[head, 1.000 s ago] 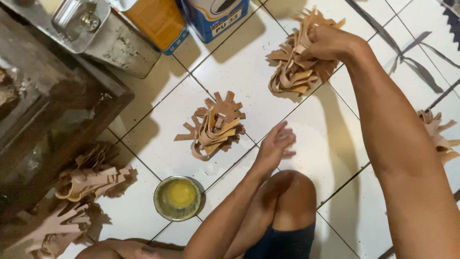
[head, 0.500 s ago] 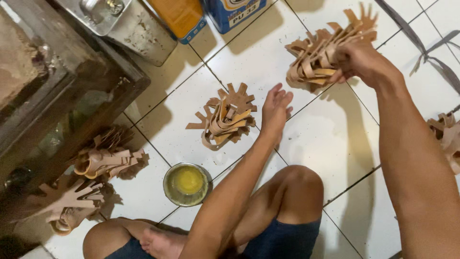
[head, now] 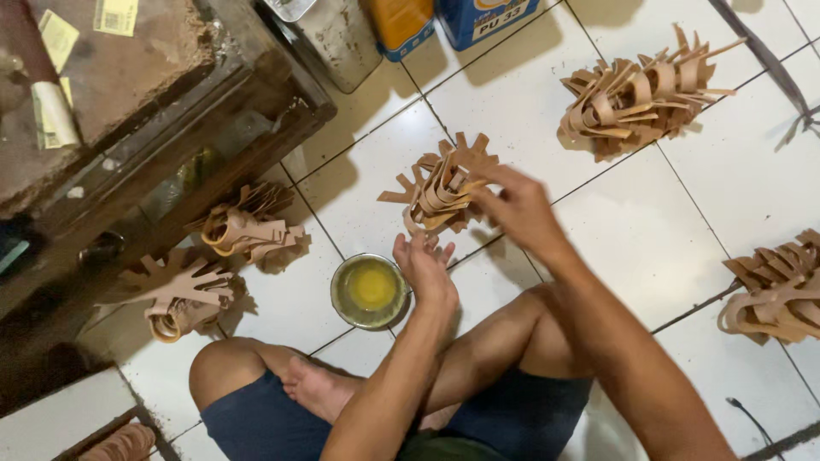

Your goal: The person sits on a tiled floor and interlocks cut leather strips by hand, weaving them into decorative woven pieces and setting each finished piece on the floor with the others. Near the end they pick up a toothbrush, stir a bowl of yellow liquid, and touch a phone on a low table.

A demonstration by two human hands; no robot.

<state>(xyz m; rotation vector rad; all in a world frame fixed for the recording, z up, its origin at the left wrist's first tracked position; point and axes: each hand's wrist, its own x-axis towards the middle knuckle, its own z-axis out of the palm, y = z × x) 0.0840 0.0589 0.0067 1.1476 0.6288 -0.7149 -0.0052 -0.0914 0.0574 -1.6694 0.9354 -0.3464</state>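
Observation:
I sit cross-legged on a white tiled floor (head: 709, 196). A pile of tan leather strap pieces (head: 431, 196) lies in front of me. My right hand (head: 517, 209) reaches over the pile from the right, its fingertips pinched on one strap piece at the top. My left hand (head: 423, 265) is at the pile's near edge, fingers apart and pointing up at the lowest pieces, holding nothing. A small round metal bowl of yellow liquid (head: 369, 290) stands just left of my left hand.
More piles of the same pieces lie at far right (head: 641, 94), right edge (head: 777, 286) and left (head: 243, 230), (head: 175, 294). A dark wooden bench (head: 128, 102) fills the upper left. A metal can (head: 329, 34) and orange and blue containers stand at the top.
My right hand has left the far pile and come down to the middle pile. My left hand has drawn back to that pile's near edge. The view has shifted.

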